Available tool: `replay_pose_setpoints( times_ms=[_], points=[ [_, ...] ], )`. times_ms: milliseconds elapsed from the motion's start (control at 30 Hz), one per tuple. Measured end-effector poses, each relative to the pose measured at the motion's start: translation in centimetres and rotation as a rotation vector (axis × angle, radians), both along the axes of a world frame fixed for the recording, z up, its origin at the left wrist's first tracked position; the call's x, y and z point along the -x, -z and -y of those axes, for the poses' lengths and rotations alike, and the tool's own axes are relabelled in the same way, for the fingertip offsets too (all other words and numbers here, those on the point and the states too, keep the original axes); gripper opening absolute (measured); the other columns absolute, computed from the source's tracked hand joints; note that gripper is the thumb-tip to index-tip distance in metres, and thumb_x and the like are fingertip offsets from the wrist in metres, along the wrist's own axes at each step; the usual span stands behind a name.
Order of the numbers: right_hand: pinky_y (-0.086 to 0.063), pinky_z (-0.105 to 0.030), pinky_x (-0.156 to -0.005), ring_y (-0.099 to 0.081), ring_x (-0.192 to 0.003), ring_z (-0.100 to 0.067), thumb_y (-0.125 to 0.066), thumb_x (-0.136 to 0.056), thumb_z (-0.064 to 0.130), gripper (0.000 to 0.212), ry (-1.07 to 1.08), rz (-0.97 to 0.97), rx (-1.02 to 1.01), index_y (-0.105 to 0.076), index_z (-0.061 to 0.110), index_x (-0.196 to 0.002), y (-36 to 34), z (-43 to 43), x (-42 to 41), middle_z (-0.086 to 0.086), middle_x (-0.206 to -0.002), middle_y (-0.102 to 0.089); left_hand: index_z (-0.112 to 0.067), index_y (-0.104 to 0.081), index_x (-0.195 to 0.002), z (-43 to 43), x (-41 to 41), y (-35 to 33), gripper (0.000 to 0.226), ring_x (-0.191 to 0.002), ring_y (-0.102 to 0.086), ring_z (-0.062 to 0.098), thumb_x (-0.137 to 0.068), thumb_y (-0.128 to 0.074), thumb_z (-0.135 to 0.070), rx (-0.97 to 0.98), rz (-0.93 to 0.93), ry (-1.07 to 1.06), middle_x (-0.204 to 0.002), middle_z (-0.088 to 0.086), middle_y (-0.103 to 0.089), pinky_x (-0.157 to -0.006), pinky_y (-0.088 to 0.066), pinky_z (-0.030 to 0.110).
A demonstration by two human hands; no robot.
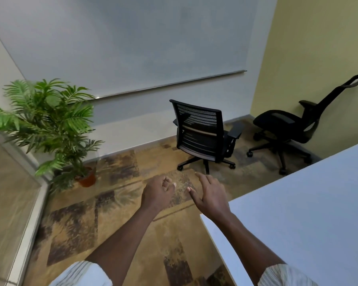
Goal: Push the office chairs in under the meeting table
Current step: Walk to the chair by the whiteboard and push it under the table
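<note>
A black mesh-back office chair (203, 131) stands on the carpet away from the white meeting table (310, 205), its back turned toward me. A second black chair (293, 124) with a tall headrest stands in the far right corner against the yellow wall. Both hands are stretched out in front of me, short of the nearer chair and touching nothing. The fingers of my left hand (158, 193) are loosely curled and hold nothing. My right hand (210, 195) has its fingers spread, just left of the table's near corner.
A potted palm (50, 129) in an orange pot stands at the left by a glass partition (10, 203). A whiteboard (132, 42) covers the far wall. Patterned carpet (120, 223) lies between me and the chairs.
</note>
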State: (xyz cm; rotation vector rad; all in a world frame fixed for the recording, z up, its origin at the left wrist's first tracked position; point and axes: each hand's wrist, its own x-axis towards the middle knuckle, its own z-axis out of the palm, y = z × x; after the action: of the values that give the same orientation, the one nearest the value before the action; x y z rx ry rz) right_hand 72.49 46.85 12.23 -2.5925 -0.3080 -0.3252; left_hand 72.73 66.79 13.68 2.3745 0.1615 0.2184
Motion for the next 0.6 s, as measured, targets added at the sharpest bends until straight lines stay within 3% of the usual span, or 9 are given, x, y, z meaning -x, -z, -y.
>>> replay_pose_setpoints(
  times_ms=[167,300,600],
  points=[
    [-0.041,-0.039,-0.093,-0.052,-0.123,-0.021,-0.047,-0.098,0.065,0.064,0.045,-0.013,-0.002,-0.045,0.026,-0.148,0.0,-0.8,-6.1,0.0,-0.138,-0.057,-0.026,-0.062,-0.087,-1.1,-6.7,-0.2,0.015,-0.08,-0.062,0.013,-0.091,-0.066,-0.039,0.009,-0.012,0.069,-0.087,-0.005,-0.064,-0.063,-0.049,0.029],
    [-0.041,-0.038,-0.091,-0.052,-0.12,-0.02,-0.049,-0.098,0.063,0.063,0.076,-0.026,-0.031,-0.046,0.025,-0.147,1.2,-1.9,-12.6,0.0,-0.136,-0.057,-0.029,-0.061,-0.088,-2.1,-13.6,0.5,0.013,-0.077,-0.059,0.005,-0.092,-0.067,-0.04,-0.005,-0.016,0.073,-0.086,-0.008,-0.063,-0.056,-0.039,0.024],
    [-0.043,-0.039,-0.096,-0.054,-0.119,-0.02,-0.049,-0.097,0.062,0.06,0.159,-0.017,-0.052,-0.045,0.026,-0.146,1.7,-1.3,-28.3,0.002,-0.13,-0.059,-0.024,-0.068,-0.099,-1.7,-30.2,0.7,0.015,-0.087,-0.062,0.014,-0.092,-0.068,-0.038,-0.018,0.006,0.114,-0.093,-0.005,-0.066,-0.075,-0.056,0.036]
  ],
)
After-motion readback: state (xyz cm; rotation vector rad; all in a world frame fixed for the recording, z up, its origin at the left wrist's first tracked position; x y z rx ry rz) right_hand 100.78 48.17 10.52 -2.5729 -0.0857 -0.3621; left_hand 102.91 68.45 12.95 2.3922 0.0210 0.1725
